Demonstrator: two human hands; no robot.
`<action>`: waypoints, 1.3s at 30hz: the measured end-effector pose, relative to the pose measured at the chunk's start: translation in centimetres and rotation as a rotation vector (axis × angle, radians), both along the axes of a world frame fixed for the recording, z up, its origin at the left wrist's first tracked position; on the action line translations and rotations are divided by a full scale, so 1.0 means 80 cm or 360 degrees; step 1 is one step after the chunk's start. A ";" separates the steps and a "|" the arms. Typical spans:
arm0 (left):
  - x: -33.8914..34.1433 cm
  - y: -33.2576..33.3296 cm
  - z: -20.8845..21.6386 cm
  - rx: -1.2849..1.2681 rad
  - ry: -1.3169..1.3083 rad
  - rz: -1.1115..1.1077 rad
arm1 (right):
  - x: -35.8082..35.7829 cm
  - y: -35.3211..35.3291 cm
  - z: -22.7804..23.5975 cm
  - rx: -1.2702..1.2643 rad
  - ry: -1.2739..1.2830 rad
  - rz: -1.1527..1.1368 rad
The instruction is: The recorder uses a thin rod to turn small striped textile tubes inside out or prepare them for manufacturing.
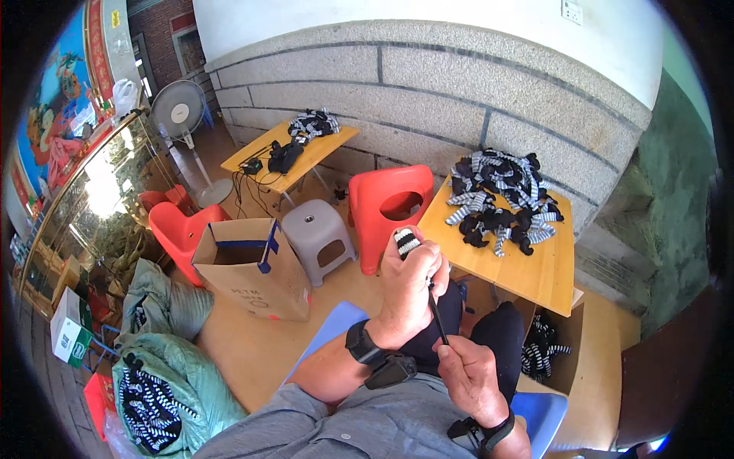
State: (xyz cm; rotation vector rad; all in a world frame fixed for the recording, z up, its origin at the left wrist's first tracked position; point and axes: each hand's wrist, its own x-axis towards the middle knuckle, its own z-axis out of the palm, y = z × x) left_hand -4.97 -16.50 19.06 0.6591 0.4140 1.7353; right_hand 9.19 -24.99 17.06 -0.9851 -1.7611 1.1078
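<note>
Knit (pixel 407 242), black-and-white striped: bunched in the left hand (pixel 410 279), fingers curled closed around it, striped end poking out above the fist. Strip (pixel 438 320), thin, black: slanting down from the left fist, pinched between thumb and fingers of the right hand (pixel 470 375); cannot tell whether part of the knit or separate.

Beyond and right of the fingers: near table (pixel 535 281), yellow-topped, with loose heap (pixel 501 191) of striped and black pieces. Right of the right fingers, low down: open box (pixel 568 356), more striped pieces inside. Just beyond the left fingers: red chair (pixel 367 206). Left of them: grey stool (pixel 310 222), then open carton (pixel 252 292). Farther off: far table (pixel 335 141), small striped pile (pixel 313 122) on top; standing fan (pixel 180 113) to its left. Well left of the fingers: green sack (pixel 210 379), mouth open on striped pieces.
</note>
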 end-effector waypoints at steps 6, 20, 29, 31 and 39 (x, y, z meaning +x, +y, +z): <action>0.011 -0.012 0.007 -0.0006 0.0202 0.0021 | -0.005 0.014 -0.001 0.0030 0.0031 0.0003; -0.001 0.016 -0.027 0.0208 0.0120 -0.0267 | 0.016 0.037 -0.005 -0.0401 0.0245 0.0110; 0.006 0.047 0.008 0.0074 0.0074 -0.0174 | 0.035 0.059 -0.009 -0.0219 0.0194 0.0257; 0.010 0.054 0.009 0.0053 0.0132 -0.0173 | 0.041 0.064 -0.014 -0.0087 0.0122 0.0174; 0.046 0.089 -0.007 -0.0079 0.0281 -0.0143 | 0.040 0.088 -0.028 0.0261 -0.0047 -0.0226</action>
